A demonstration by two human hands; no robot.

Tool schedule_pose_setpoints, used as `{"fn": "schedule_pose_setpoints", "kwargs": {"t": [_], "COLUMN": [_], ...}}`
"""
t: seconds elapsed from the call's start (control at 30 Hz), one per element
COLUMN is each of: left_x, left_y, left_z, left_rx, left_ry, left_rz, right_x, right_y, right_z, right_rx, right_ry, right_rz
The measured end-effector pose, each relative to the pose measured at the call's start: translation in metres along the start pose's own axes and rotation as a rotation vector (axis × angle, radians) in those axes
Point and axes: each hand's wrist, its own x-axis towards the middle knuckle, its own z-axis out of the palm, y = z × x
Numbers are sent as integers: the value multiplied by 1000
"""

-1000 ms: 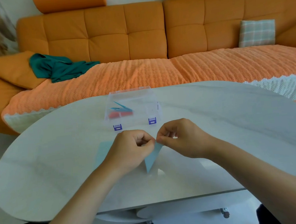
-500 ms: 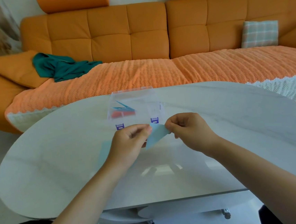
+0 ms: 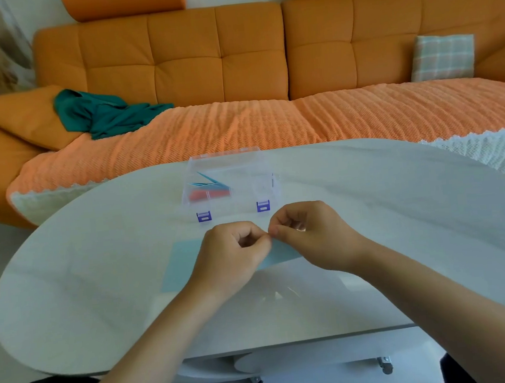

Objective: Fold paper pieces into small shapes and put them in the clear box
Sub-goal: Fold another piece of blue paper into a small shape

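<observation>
Blue paper point(image 3: 282, 254) lowered — left hand point(image 3: 232, 255), right hand point(image 3: 314, 238) pinching.

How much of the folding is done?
Done: folded blue and red paper shapes lie in the clear plastic box. In hand: left hand and right hand pinch a light blue paper piece. Left: a flat light blue paper sheet on the white table, unfolded.

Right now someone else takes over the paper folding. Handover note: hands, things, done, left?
Left hand and right hand: both pinch the light blue paper piece, mid-fold, over the white oval table.
Clear plastic box with purple latches: beyond the hands; folded blue and red paper shapes lie in its left part.
Flat light blue sheet: on the table, beside the left hand.
Done: a few shapes boxed. Left: finish this fold, box it, then fold the flat sheet.
</observation>
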Motion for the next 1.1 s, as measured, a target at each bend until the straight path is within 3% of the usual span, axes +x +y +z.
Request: {"fn": "schedule_pose_setpoints", "kwargs": {"t": [0.3, 0.43, 0.6, 0.83, 0.97, 1.1], "left_x": [6, 14, 24, 40, 57, 87], "left_y": [-11, -12, -3, -14, -27, -53], "left_z": [-20, -22, -18, -35, -53, -77], "left_rx": [89, -19, -42, 25, 144, 333], "left_ry": [-121, 14, -101, -42, -54, 50], "left_rz": [-99, -58, -4, 40, 55, 111], "right_x": [11, 10, 13, 26, 55, 102], "right_y": [8, 5, -3, -5, -10, -14], "right_z": [-12, -9, 5, 7, -2, -5], "right_rx": [183, 228, 287, 197, 130, 129], "right_ry": [290, 248, 213, 103, 218, 286], "right_rz": [195, 183, 132, 162, 166, 161]}}
